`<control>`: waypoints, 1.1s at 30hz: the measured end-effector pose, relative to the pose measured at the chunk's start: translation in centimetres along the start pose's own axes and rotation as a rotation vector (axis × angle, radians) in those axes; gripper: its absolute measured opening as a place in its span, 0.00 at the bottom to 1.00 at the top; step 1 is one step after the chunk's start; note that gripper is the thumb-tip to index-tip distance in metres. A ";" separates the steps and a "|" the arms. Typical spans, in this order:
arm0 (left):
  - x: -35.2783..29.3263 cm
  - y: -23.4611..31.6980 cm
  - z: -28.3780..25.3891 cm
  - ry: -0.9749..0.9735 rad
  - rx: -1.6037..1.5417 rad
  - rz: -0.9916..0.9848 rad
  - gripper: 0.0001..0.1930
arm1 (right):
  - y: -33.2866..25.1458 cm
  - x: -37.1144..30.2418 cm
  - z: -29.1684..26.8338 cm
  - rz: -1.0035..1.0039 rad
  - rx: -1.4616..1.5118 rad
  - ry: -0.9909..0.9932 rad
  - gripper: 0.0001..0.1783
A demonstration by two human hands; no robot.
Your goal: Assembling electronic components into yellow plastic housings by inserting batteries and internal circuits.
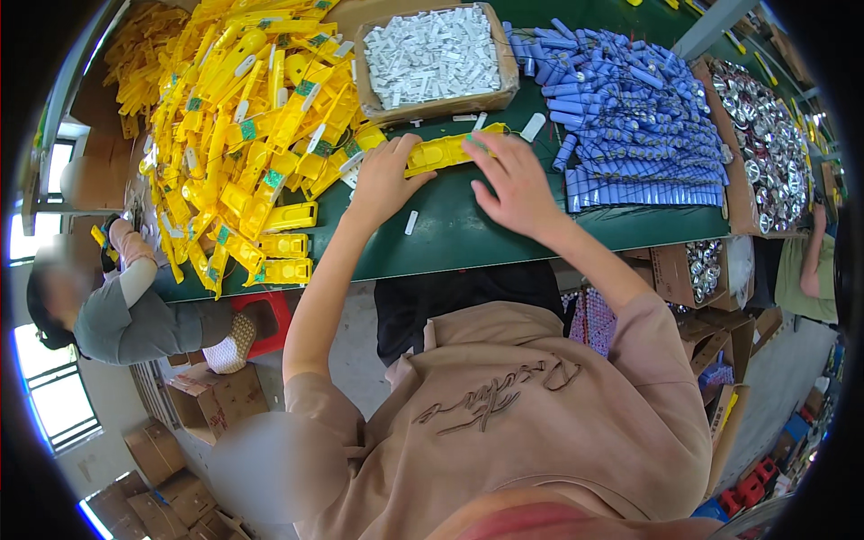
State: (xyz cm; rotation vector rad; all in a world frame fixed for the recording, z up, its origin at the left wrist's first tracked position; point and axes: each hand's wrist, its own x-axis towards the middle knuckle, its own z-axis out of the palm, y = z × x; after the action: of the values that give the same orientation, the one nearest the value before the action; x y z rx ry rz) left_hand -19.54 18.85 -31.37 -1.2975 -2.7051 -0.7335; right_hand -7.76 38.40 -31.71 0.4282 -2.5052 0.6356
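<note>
Judging the yellow plastic casing [439, 157] light, stiff, I'd hold its ends; left fingers [400, 148] grip it, right fingers [490, 163] spread.

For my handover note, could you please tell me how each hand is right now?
Left hand: closed on the yellow casing's left end.
Right hand: over the casing's right end; whether it grips anything cannot be told.

On the surface [396, 247], a carton [441, 110] of parts [432, 58] stands behind one casing [443, 155], between heaped casings [243, 135] at left and cylinders [621, 117] at right, with another carton [736, 180] farther right.
</note>
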 end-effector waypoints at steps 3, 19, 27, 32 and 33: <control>-1.3 0.4 -2.7 0.041 0.063 0.044 0.25 | 1.7 2.6 0.2 -0.048 -0.132 -0.058 0.32; 1.9 -3.1 -3.9 0.212 -1.426 -0.339 0.25 | 0.4 6.2 4.9 0.289 0.756 -0.048 0.31; 6.6 -2.8 -7.2 0.585 -1.486 -0.150 0.31 | 1.8 5.6 2.6 0.542 1.580 -0.617 0.20; 5.8 -3.4 -7.8 0.640 -1.421 -0.165 0.31 | 0.1 6.0 -2.0 0.617 1.362 -0.382 0.26; 5.5 -3.4 -7.9 0.622 -1.400 -0.188 0.33 | 0.0 6.1 -3.0 0.590 1.411 -0.317 0.25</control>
State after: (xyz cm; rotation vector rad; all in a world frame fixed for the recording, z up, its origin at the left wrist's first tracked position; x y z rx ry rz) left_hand -26.83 17.54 -24.33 -0.5628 -1.6099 -2.6877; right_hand -11.57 38.93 -26.09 0.2169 -1.9846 2.7087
